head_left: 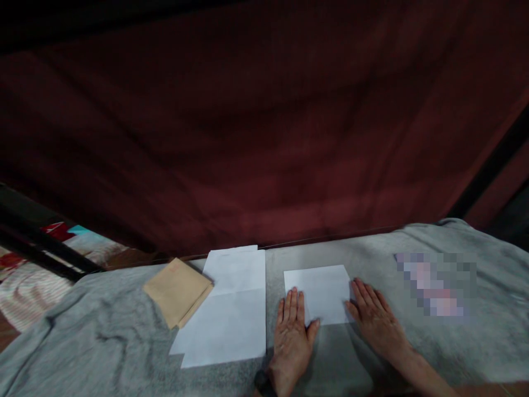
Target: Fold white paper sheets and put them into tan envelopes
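Left hand (pixel 292 336) and right hand (pixel 375 318), flat, clamped on nothing, touch 1 seemingly folded white sheet (pixel 326 296); left, larger sheets (pixel 231 322) seem still unfolded, beside a brown paper stack (pixel 178 289).

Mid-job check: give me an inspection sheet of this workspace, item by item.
Surface: gray cloth, wrinkled at left.
Job's things: small white sheet lying between the hands; larger white papers to its left; tan stack overlapping their left edge.
Clutter: pixelated patch at right, contents unreadable.
Grippers: bare hands; left hand flat at the small sheet's lower-left corner, right hand at its right edge.
Cables: nothing seen.
Surroundings: dark red curtain behind; striped cloth lower left.
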`<state>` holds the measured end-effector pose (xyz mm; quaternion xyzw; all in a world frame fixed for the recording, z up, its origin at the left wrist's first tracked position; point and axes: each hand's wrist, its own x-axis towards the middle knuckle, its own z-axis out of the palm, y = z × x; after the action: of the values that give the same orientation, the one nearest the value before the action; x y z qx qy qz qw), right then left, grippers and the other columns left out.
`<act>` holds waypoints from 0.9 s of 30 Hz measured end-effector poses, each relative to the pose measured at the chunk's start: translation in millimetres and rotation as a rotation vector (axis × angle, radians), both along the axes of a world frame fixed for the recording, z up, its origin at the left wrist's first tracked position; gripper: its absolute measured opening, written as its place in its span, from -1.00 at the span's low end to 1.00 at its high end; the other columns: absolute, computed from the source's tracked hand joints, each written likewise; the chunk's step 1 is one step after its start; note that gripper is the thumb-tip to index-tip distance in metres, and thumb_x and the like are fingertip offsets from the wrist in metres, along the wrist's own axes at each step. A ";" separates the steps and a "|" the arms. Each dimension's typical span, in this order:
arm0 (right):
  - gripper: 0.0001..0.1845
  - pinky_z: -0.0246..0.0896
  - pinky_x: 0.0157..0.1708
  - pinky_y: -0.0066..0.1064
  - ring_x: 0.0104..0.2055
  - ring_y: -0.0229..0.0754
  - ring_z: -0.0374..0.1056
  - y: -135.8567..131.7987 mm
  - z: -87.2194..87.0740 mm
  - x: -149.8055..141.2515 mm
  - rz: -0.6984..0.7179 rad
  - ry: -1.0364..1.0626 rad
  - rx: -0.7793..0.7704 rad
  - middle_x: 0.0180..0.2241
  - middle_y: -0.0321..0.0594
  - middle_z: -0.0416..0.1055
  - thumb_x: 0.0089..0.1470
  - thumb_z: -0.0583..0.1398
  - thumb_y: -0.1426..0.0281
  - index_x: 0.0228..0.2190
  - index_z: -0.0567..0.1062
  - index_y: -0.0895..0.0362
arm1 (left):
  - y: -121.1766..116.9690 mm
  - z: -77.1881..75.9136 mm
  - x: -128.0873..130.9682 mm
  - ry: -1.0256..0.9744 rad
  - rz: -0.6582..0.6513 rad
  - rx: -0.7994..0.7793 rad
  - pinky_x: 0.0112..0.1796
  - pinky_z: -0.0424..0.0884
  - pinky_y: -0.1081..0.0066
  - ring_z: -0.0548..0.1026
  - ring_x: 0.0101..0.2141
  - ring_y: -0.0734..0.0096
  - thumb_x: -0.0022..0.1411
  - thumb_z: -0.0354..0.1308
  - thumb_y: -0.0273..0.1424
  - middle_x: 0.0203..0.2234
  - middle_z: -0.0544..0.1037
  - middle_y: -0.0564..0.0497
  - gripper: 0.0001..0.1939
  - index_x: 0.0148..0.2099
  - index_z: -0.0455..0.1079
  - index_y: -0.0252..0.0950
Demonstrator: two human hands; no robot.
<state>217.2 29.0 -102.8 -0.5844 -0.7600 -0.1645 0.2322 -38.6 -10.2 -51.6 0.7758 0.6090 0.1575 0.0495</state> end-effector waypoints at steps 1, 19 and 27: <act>-0.39 0.16 0.23 0.12 0.31 0.18 0.21 1.0 2.3 -1.4 -0.019 0.022 0.006 0.28 0.12 0.26 0.37 -0.08 0.26 0.35 0.15 0.24 | -0.4 -0.1 0.4 0.001 0.002 -0.002 0.32 0.13 -0.02 0.01 0.39 0.10 0.45 -0.08 -0.07 0.42 0.05 -0.14 -0.29 0.48 -0.07 -0.29; -0.41 0.06 0.31 -0.01 0.35 0.03 0.14 7.6 8.6 -54.5 0.102 0.012 -0.018 0.33 0.05 0.19 0.39 -0.04 0.23 0.33 0.18 0.21 | -2.9 -12.3 9.3 0.110 0.086 0.147 0.30 0.21 0.04 0.10 0.37 0.17 0.45 -0.09 -0.30 0.38 0.17 -0.13 -0.43 0.43 0.07 -0.34; -0.47 0.05 0.30 0.04 0.38 0.05 0.09 6.1 7.7 -46.7 0.075 -0.057 -0.020 0.33 0.05 0.19 0.38 -0.05 0.30 0.28 0.28 0.19 | 9.1 3.9 26.1 0.035 0.039 0.150 0.32 0.18 0.04 0.02 0.39 0.17 0.45 -0.13 -0.36 0.40 0.13 -0.14 -0.41 0.45 -0.01 -0.36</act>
<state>170.5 35.1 -95.1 -0.5526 -0.7893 -0.1646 0.2108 -12.5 -1.1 -47.7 0.7679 0.6114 0.1900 -0.0222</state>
